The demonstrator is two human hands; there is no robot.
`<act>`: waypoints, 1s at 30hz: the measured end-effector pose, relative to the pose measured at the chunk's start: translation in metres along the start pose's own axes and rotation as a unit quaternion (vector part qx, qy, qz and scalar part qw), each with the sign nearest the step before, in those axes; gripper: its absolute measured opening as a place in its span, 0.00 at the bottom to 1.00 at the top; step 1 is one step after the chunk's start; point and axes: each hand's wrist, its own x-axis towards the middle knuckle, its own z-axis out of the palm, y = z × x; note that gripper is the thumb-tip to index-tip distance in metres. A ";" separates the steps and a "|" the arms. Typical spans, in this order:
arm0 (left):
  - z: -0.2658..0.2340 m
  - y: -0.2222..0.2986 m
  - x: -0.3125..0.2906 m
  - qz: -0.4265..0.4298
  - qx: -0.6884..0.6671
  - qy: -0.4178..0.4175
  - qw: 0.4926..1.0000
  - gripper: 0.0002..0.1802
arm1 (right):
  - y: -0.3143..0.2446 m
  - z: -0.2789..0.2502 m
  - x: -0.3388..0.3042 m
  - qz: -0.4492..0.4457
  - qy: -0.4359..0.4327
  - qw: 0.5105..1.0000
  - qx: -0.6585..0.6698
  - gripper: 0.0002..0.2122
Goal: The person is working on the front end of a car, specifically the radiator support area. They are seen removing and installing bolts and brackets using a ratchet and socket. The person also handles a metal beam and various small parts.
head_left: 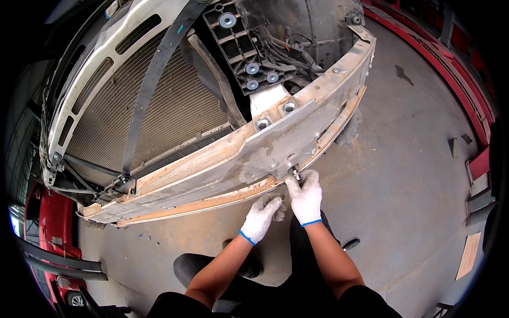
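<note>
A dusty metal bumper beam [254, 155] curves across the front of a car whose outer bumper is off. My right hand [306, 199], in a white knit glove with a blue cuff, grips a short metal socket [296, 173] between thumb and fingers. The socket's far end is at the lower part of the beam, just below a round hole. To its left, my left hand [260, 217], gloved the same way, is closed beside the beam's lower lip [233, 195]. Its fingertips curl inward, so whatever they may hold is hidden.
Behind the beam are a radiator [143, 111], a black plastic bracket [238, 47] and loose wiring [286, 50]. A red car [55, 222] stands at left beside dark lift arms [66, 265]. A red ramp [450, 63] runs along the right. A dark tool [351, 244] lies on the floor.
</note>
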 end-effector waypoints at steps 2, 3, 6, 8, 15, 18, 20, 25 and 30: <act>0.000 -0.001 0.000 0.000 -0.005 0.003 1.000 0.18 | 0.004 -0.004 0.006 0.118 -0.105 0.983 0.094 0.18; 0.000 -0.002 0.000 0.001 -0.007 0.004 1.000 0.17 | 0.001 -0.004 0.004 0.152 -0.130 0.970 0.138 0.24; -0.001 -0.002 -0.001 0.001 -0.004 0.003 1.000 0.17 | -0.006 -0.008 0.007 0.258 -0.155 0.923 0.242 0.28; -0.001 -0.001 -0.001 0.003 0.001 0.004 1.000 0.17 | -0.010 -0.013 0.006 0.297 -0.162 0.904 0.262 0.31; 0.002 0.002 -0.004 0.013 -0.007 -0.002 1.000 0.17 | 0.009 -0.009 0.005 0.289 -0.181 0.865 0.368 0.24; 0.002 0.003 -0.004 0.017 -0.011 -0.003 1.000 0.17 | 0.005 -0.004 0.001 0.000 -0.025 1.000 -0.001 0.20; 0.002 0.003 -0.005 0.023 -0.009 -0.012 1.000 0.17 | 0.002 -0.006 0.001 0.053 -0.035 0.998 0.002 0.19; 0.001 0.001 -0.005 0.021 -0.020 -0.005 1.000 0.17 | -0.002 -0.011 -0.003 0.231 -0.160 0.924 0.260 0.24; 0.001 0.002 -0.004 0.027 -0.020 -0.011 0.999 0.15 | 0.009 -0.013 -0.002 0.286 -0.184 0.849 0.406 0.23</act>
